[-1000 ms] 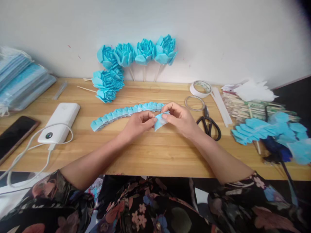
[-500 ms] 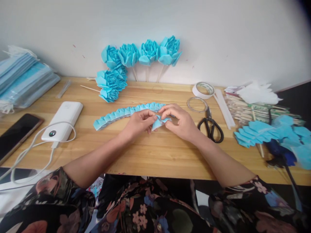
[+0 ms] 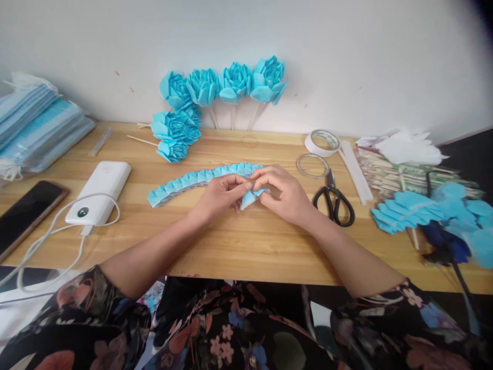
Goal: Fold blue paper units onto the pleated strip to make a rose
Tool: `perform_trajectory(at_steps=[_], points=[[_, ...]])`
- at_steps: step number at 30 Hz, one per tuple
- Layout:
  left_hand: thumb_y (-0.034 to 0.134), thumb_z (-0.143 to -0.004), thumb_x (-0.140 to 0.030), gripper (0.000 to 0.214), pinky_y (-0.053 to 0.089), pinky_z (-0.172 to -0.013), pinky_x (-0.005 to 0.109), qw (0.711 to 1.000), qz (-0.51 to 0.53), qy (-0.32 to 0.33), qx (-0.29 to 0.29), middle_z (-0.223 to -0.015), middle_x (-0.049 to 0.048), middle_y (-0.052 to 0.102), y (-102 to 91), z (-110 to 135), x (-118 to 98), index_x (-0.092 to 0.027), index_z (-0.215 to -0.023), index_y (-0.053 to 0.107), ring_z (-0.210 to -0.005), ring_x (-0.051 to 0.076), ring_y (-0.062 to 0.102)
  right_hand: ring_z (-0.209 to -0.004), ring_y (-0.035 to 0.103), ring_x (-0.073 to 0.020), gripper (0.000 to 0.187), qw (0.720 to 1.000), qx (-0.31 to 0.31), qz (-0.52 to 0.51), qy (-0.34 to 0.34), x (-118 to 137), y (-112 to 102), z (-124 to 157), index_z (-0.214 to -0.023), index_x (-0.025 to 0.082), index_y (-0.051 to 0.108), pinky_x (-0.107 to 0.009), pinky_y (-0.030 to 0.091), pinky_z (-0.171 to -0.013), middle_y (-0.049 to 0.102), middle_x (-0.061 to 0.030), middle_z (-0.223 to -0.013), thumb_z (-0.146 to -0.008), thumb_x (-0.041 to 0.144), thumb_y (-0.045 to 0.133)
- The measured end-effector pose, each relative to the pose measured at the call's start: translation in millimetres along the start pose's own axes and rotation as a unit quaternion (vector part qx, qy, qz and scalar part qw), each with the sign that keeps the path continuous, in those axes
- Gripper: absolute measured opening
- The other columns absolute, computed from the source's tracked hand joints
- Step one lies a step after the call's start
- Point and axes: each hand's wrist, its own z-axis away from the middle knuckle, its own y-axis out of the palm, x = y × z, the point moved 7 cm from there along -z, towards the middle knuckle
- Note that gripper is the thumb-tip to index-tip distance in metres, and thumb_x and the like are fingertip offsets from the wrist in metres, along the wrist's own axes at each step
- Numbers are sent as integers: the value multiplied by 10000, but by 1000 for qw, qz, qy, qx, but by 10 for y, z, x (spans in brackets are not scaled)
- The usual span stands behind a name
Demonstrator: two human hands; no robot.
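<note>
The fingers (image 3: pixel 269 177) of the left hand (image 3: pixel 219 198) and right hand (image 3: pixel 288 198) cover most of the blue piece (image 3: pixel 252 196), so its fold cannot be made out. The right hand also hides the strip's (image 3: pixel 192 180) right end. The phone (image 3: pixel 26 213), stack (image 3: pixel 34 128) and cable (image 3: pixel 80 245) run off the left edge. The paper pile (image 3: pixel 466 216) is cut by the right edge and blurred.

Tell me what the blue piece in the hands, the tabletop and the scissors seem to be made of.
Blue piece: thin matte paper or nonwoven fabric, judging by its crisp folds. Tabletop: light wood or wood-look laminate, visible grain, soft sheen. Scissors: black handles, coated metal or plastic; blades look like dull metal.
</note>
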Motion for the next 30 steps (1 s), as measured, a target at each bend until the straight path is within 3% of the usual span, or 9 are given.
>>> perform_trajectory(at_steps=[7, 12, 17, 19, 22, 25, 30], points=[[673, -818, -269, 148, 475, -425, 171, 998, 26, 22, -49, -592, -30, 607, -80, -24, -7, -143, -754, 628, -448, 65, 542, -1091, 674, -218, 225, 999, 2, -9, -40, 66, -22, 6, -996, 244, 676, -456, 509, -980, 723, -76, -1147, -883, 113, 533], [679, -829, -308, 184, 501, -429, 187, 992, 54, 52, -97, -584, -21, 611, -159, -43, -2, -152, -766, 604, -485, 89, 570, -1201, 644, -228, 312, 999, -6, -29, -21, 111, -62, 19, -1173, 256, 681, -475, 486, -1048, 703, -83, -1266, -935, 156, 505], [648, -856, -295, 174, 498, -435, 191, 990, 71, 55, -109, -567, -14, 616, -190, -48, 17, -156, -771, 589, -484, 97, 575, -1168, 652, -226, 345, 989, -55, -107, 91, -22, -91, 41, -1274, 272, 632, -444, 522, -1010, 704, -66, -1269, -938, 268, 556], [658, -857, -319, 190, 500, -445, 190, 991, 65, 58, -104, -593, -15, 616, -180, -42, 8, -156, -778, 600, -496, 90, 571, -1125, 664, -223, 344, 970, -50, -169, 167, -136, -29, 56, -1258, 262, 634, -431, 537, -980, 719, -64, -1214, -922, 327, 593], [693, -838, -366, 231, 503, -456, 185, 991, 53, 67, -102, -641, -25, 600, -166, -29, -8, -156, -777, 617, -509, 71, 543, -1002, 679, -212, 310, 926, 4, -269, 264, -241, 153, 87, -1131, 231, 672, -402, 569, -877, 734, -61, -1077, -898, 428, 619], [700, -831, -365, 229, 499, -454, 180, 991, 50, 74, -100, -645, -34, 577, -147, -19, -21, -157, -773, 625, -520, 65, 523, -892, 663, -192, 305, 893, 47, -329, 302, -237, 285, 107, -1021, 207, 679, -356, 579, -765, 713, -58, -959, -863, 467, 654], [674, -853, -324, 194, 490, -455, 183, 992, 35, 74, -95, -630, -35, 581, -115, -6, -36, -154, -776, 623, -509, 64, 526, -839, 651, -179, 326, 870, 51, -356, 337, -241, 336, 142, -1031, 199, 656, -346, 576, -745, 681, -35, -874, -809, 430, 717]])
